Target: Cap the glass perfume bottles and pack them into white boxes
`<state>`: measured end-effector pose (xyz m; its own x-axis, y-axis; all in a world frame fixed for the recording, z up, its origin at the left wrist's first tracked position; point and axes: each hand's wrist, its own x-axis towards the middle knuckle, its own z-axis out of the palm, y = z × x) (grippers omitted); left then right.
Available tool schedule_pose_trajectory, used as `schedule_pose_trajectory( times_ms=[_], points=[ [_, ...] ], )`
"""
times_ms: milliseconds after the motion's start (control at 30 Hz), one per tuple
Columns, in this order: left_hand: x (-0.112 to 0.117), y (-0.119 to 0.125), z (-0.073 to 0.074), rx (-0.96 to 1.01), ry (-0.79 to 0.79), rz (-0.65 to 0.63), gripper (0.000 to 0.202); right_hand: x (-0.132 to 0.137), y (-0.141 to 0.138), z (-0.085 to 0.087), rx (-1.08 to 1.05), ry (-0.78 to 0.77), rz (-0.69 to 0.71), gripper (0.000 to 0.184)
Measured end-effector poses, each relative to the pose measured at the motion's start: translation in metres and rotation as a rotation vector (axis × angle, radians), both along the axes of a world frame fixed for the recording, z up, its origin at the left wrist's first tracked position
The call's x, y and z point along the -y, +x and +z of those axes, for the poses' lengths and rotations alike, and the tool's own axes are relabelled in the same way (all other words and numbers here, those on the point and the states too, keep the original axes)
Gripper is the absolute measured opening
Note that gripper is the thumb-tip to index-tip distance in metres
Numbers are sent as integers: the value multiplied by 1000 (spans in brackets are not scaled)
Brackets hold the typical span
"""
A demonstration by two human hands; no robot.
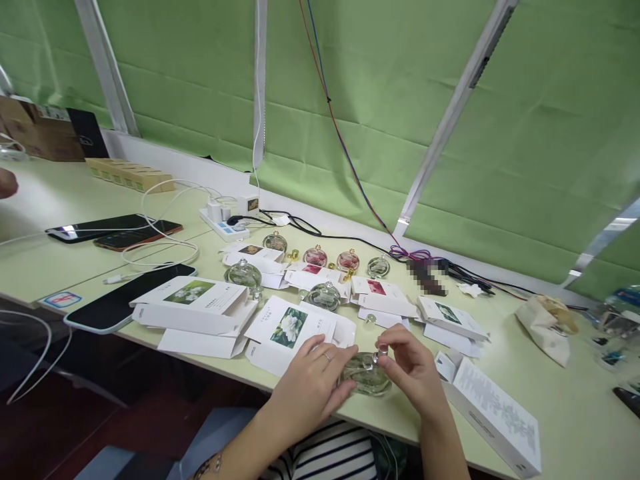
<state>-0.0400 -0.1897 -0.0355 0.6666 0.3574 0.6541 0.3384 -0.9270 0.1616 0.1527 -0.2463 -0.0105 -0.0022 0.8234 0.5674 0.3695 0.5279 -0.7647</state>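
Observation:
A round, greenish clear-glass perfume bottle [371, 381] lies at the table's front edge. My left hand [315, 380] is closed around its left side, fingers along the glass. Between the thumb and fingertips of my right hand [411, 367] is a small clear cap [383, 349], right at the bottle's neck; whether it is seated on the neck I cannot tell. Just beyond my left hand lies a white carton with a white-flower picture [289, 327]. An open white box [493, 407] rests to the right of my right hand.
Several flat round bottles [325, 297] and opened cartons [193, 297] spread across the table [575, 400]. Phones [125, 300] and white cables lie left, by a power strip [225, 227]. A cloth bag [544, 327] sits right. Another person's hand [7, 183] shows far left.

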Motion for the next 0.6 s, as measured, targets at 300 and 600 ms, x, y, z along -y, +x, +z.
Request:
schedule_pose_trajectory(
  times_ms=[300, 600],
  points=[
    [0, 1, 0, -18, -2, -6, 32, 5, -2, -10, -98, 11, -4, 11],
    [-1, 2, -2, -12, -2, 2, 32, 7, -5, -13, -83, 43, -76, 15]
  ],
)
